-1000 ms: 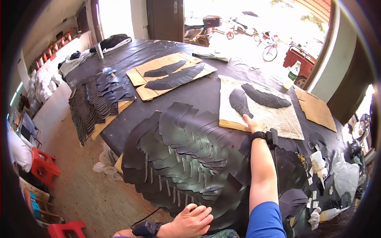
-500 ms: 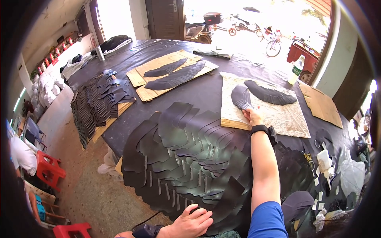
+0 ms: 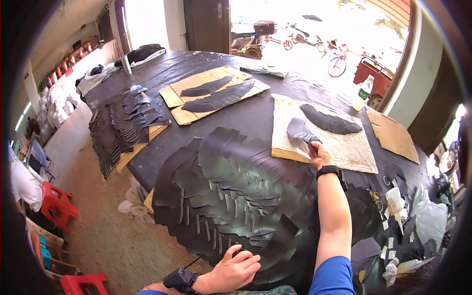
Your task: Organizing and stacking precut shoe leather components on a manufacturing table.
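Note:
My right hand (image 3: 322, 155) is closed on the near end of a short fanned stack of dark leather-like pieces (image 3: 301, 129), lifting that end off a wrapped board (image 3: 344, 156). A longer curved fan of such pieces (image 3: 330, 119) lies behind it on the same board. Near the front edge, my left hand (image 3: 235, 269) has its fingers curled beside a large spread of overlapping dark cut pieces (image 3: 231, 167). Something dark shows between its thumb and fingers, but I cannot make out what. Pale strips mark many of the spread pieces.
Cardboard (image 3: 182, 116) with two more dark fans lies farther back on the black-covered table (image 3: 147, 164). More overlapped pieces (image 3: 123, 123) hang at the left edge. A bottle (image 3: 363, 93), scissors (image 3: 376, 200) and plastic scraps (image 3: 430, 216) are on the right. Red stools (image 3: 59, 206) stand on the floor.
My right hand has raised the near end of the short fanned stack and tilted it. The left hand stays nearly in place, and the view has shifted slightly.

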Tool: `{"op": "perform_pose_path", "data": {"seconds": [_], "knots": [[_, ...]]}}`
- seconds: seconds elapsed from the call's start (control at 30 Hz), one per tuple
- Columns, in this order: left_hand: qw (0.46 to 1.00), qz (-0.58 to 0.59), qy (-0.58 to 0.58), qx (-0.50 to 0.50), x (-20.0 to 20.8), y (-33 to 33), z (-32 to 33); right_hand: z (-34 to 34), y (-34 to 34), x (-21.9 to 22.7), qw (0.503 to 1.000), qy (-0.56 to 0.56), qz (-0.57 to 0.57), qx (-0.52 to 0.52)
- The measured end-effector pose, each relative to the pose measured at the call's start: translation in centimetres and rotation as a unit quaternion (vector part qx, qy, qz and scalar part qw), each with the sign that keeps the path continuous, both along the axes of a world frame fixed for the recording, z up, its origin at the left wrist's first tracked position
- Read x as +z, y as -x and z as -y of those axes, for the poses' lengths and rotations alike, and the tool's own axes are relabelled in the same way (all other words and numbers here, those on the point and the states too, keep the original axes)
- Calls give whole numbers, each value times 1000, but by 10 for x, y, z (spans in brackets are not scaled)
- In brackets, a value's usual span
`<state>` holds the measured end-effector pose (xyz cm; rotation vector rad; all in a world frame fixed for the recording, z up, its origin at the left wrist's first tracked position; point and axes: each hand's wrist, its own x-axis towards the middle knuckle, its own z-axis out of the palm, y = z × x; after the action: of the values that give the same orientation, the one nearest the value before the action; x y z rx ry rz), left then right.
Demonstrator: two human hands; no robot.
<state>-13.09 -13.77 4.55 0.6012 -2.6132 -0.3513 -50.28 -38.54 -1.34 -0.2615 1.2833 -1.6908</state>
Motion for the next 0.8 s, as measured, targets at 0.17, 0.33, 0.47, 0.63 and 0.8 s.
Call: {"op": "perform_pose_path", "data": {"seconds": [0.17,0.33,0.47,0.63,0.8], "knots": [[1000,1,-10,7,-5,-3,-2,-60,21,24,994,97,52,16],[999,-16,-27,24,-12,-3,-8,-110,31,40,979,158,127,-1],[999,-22,-16,34,-11,-5,-11,-137,40,42,962,215,166,17],[996,-57,-34,52,3,3,-16,-167,37,53,949,258,172,55],[984,-157,-29,75,18,2,-11,-210,9,81,914,343,117,183]]}}
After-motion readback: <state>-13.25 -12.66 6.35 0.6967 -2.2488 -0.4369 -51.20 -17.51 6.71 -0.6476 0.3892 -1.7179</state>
